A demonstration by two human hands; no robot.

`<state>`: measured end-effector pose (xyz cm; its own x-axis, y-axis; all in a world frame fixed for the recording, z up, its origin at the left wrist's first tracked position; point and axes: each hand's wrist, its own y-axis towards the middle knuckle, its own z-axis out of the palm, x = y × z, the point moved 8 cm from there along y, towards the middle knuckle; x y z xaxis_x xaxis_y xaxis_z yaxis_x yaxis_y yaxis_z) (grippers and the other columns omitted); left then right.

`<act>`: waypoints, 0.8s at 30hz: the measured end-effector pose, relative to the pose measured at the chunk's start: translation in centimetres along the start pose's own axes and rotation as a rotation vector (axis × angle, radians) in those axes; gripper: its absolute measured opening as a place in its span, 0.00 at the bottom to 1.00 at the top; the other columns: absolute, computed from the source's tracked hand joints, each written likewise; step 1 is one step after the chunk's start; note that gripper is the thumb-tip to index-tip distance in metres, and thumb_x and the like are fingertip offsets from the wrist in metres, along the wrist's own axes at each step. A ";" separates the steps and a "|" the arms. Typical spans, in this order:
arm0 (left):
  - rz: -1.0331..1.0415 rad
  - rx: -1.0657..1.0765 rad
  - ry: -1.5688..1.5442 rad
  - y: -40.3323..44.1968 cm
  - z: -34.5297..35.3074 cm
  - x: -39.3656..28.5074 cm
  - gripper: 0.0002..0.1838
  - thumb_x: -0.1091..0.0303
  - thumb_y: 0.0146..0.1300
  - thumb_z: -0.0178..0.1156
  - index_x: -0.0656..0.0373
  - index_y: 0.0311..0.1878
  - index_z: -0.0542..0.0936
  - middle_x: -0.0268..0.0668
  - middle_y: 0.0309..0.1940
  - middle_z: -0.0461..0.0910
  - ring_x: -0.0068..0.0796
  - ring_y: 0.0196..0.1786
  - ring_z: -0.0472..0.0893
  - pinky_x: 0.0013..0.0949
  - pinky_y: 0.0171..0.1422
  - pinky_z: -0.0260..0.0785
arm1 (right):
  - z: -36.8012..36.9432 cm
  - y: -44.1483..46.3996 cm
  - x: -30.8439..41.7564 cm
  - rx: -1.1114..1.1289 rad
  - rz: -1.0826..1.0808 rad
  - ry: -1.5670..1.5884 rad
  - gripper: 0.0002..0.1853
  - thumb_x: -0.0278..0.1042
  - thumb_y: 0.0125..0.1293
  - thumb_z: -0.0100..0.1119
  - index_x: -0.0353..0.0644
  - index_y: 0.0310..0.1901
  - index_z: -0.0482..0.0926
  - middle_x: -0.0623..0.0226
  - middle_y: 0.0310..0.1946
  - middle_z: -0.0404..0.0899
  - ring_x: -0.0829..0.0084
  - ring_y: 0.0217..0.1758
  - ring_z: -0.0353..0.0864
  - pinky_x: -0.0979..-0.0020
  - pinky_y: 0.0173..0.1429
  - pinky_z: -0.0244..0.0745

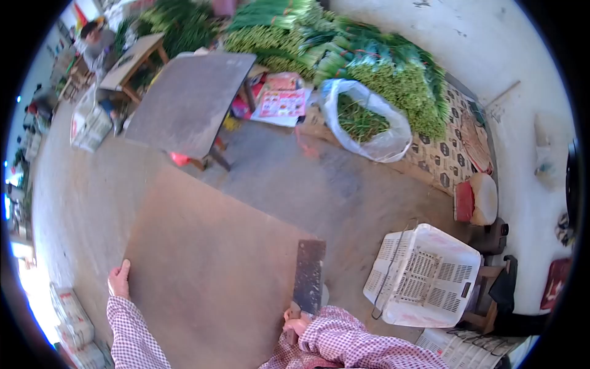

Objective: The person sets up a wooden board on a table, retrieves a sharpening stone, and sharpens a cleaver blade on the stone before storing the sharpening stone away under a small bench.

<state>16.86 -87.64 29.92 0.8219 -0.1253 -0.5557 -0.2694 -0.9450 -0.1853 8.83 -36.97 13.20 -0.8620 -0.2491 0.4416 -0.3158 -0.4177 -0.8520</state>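
In front of me is a large brown tabletop (pixel 209 264), its surface bare. My left hand (pixel 119 280) grips its left edge, with the thumb lying along the rim and the other fingers mostly hidden. At the right edge, my right hand (pixel 297 321) is closed around the handle of a cleaver (pixel 309 273). The cleaver's wide, dark, spotted blade points away from me, over the board's right border. Checked sleeves cover both my forearms.
A white plastic crate (pixel 424 277) stands on the floor to the right. Ahead are a second dark table (pixel 190 98), a plastic bag (pixel 369 144) of green stalks and piled bundled greens (pixel 393 80). Another person (pixel 98 46) is at the far left near a wooden table (pixel 132 61).
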 end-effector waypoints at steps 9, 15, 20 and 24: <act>0.222 0.249 -0.185 -3.3 12.1 -19.6 0.19 0.53 0.52 0.65 0.63 0.28 0.79 0.25 0.21 0.72 0.16 0.25 0.66 0.24 0.30 0.60 | -11.3 -4.8 6.6 -0.134 -0.116 0.182 0.12 0.21 0.38 0.59 0.48 0.23 0.67 0.75 0.19 0.64 0.76 0.24 0.65 0.72 0.28 0.59; 0.216 0.424 -0.331 -1.2 22.3 -26.8 0.17 0.56 0.51 0.68 0.61 0.33 0.80 0.25 0.26 0.77 0.15 0.30 0.71 0.20 0.38 0.63 | -15.8 -4.7 12.0 -0.217 -0.171 0.327 0.11 0.20 0.39 0.58 0.46 0.23 0.67 0.75 0.19 0.64 0.76 0.24 0.67 0.73 0.28 0.60; 0.175 0.521 -0.333 -0.8 26.2 -32.8 0.17 0.54 0.53 0.66 0.60 0.33 0.79 0.26 0.27 0.76 0.15 0.29 0.69 0.21 0.36 0.62 | -18.3 -2.5 14.8 -0.212 -0.147 0.357 0.11 0.19 0.43 0.57 0.46 0.24 0.68 0.73 0.19 0.66 0.75 0.25 0.69 0.74 0.28 0.61; 0.117 0.469 -0.317 -0.6 28.3 -33.9 0.18 0.53 0.53 0.66 0.60 0.32 0.78 0.25 0.26 0.75 0.15 0.30 0.69 0.21 0.37 0.62 | -20.8 -1.5 17.7 -0.178 -0.062 0.345 0.10 0.19 0.43 0.56 0.47 0.23 0.67 0.73 0.20 0.66 0.74 0.25 0.68 0.73 0.28 0.60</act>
<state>-25.02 -74.27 25.91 0.6023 -0.0556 -0.7963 -0.6024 -0.6862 -0.4077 -14.23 -22.57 16.39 -0.9123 0.0933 0.3988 -0.4091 -0.2573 -0.8755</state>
